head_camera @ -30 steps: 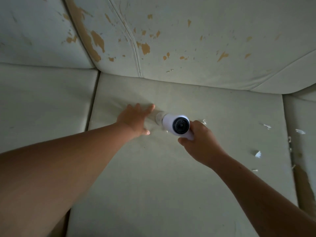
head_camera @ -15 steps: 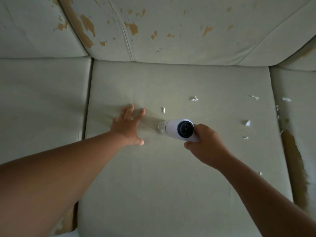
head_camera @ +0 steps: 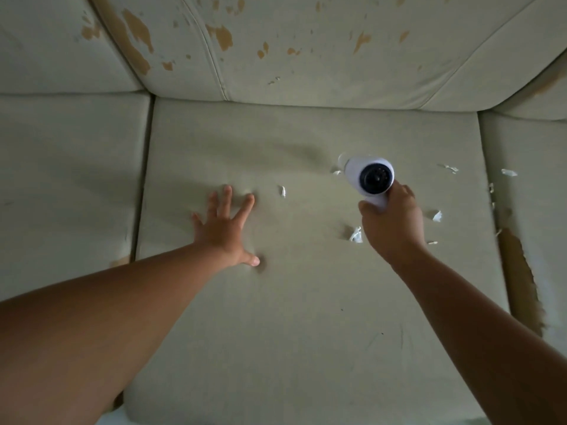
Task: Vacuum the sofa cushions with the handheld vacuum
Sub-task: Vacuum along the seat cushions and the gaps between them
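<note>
A white handheld vacuum (head_camera: 369, 177) with a dark round rear end points its clear nozzle down at the middle seat cushion (head_camera: 306, 317). My right hand (head_camera: 392, 222) is shut on its handle. My left hand (head_camera: 225, 230) lies flat on the same cushion with fingers spread, well to the left of the vacuum. Small white scraps lie on the cushion: one (head_camera: 282, 191) between my hands, one (head_camera: 356, 235) beside my right hand, one (head_camera: 337, 172) at the nozzle.
The pale green back cushions (head_camera: 306, 56) are peeling in tan patches. The left seat cushion (head_camera: 67, 179) adjoins across a seam. The right seat cushion (head_camera: 534, 185) has a worn brown tear (head_camera: 518, 271) and more white scraps (head_camera: 508, 172).
My right hand has carried the vacuum to the right and further back on the cushion, away from my left hand. My left hand has spread flat and stayed pressing on the cushion.
</note>
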